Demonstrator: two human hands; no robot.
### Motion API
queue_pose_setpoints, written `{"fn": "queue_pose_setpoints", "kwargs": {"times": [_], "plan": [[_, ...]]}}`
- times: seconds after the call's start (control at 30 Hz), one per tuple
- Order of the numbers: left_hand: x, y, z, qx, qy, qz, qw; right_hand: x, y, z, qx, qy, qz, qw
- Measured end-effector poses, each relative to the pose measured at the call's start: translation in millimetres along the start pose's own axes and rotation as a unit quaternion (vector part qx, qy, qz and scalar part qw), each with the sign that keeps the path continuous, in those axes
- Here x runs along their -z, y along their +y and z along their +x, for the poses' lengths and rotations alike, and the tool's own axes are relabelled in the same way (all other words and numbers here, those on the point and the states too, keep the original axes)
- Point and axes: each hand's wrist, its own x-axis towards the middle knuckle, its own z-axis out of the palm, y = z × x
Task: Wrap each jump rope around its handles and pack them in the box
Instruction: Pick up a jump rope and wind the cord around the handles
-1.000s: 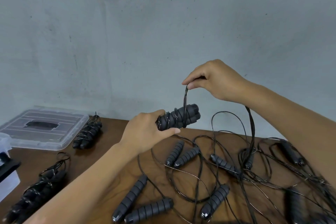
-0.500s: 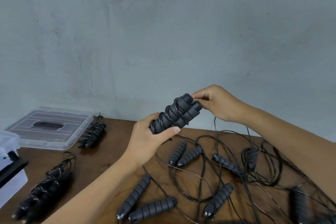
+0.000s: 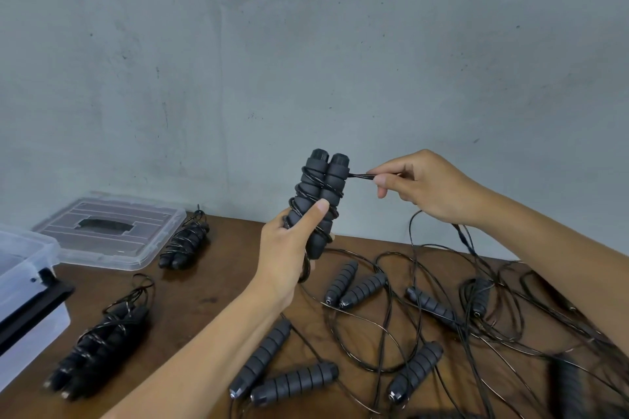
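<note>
Left hand: the left hand (image 3: 289, 248) grips the lower half of a pair of handles (image 3: 320, 201), thumb pressed across their front, holding them upright above the desk's (image 3: 204, 286) middle.
Right hand: the right hand (image 3: 418, 187) pinches a doubled strand of cord (image 3: 360, 176) between thumb and forefinger, pulled taut sideways from the top of the pair.
Held rope: 2 dark ribbed foam handles side by side, cord coiled around them in several turns; the slack drops from under the right hand to the desk.
Wrapped bundles: 1 bundle (image 3: 185, 241) lies near the back edge beside the lid; a second bundle (image 3: 102, 340) lies toward the front left corner.
Loose ropes: several unwrapped handles, such as a front pair (image 3: 282, 371), lie in a tangle of cord (image 3: 476, 316) over the desk's right half.
Box: a clear plastic box (image 3: 23, 282) with a black latch sits at the left edge.
Lid: a clear lid (image 3: 109, 231) lies flat at the back left corner.
</note>
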Motion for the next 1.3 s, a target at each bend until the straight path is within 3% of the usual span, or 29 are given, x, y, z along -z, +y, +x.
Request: {"fn": "queue_pose_setpoints", "kwargs": {"times": [0.4, 0.53, 0.6, 0.73, 0.83, 0.97, 1.13, 1.3], "plan": [[14.3, 2.9, 10.1, 0.030, 0.029, 0.015, 0.999, 8.9, -12.3, -11.8, 0.032, 0.053, -0.235, 0.970], [15.1, -0.7, 16.1, 0.039, 0.021, 0.062, 0.997, 7.8, -25.8, -14.4, 0.054, 0.086, -0.478, 0.872], [16.8, -2.1, 18.8, 0.038, 0.009, 0.101, 0.994, 8.8, -34.9, -15.6, 0.090, 0.116, -0.527, 0.837], [21.5, 1.3, 24.1, 0.021, -0.017, 0.202, 0.979, 12.9, -38.7, -15.3, 0.186, 0.114, -0.546, 0.809], [27.4, 5.8, 29.5, -0.005, -0.027, 0.282, 0.959, 13.6, -45.7, -12.1, 0.214, 0.043, -0.605, 0.766], [34.3, 13.8, 31.6, -0.019, -0.068, 0.361, 0.930, 19.1, -59.5, -13.6, 0.210, -0.042, -0.600, 0.771], [27.7, 33.6, 23.5, -0.049, -0.117, 0.461, 0.878, 24.9, -55.2, -3.1, 0.339, 0.020, -0.572, 0.747], [19.4, 58.7, 3.6, -0.107, -0.193, 0.544, 0.809, 26.5, -78.2, -6.4, 0.422, -0.022, -0.480, 0.769]]}}
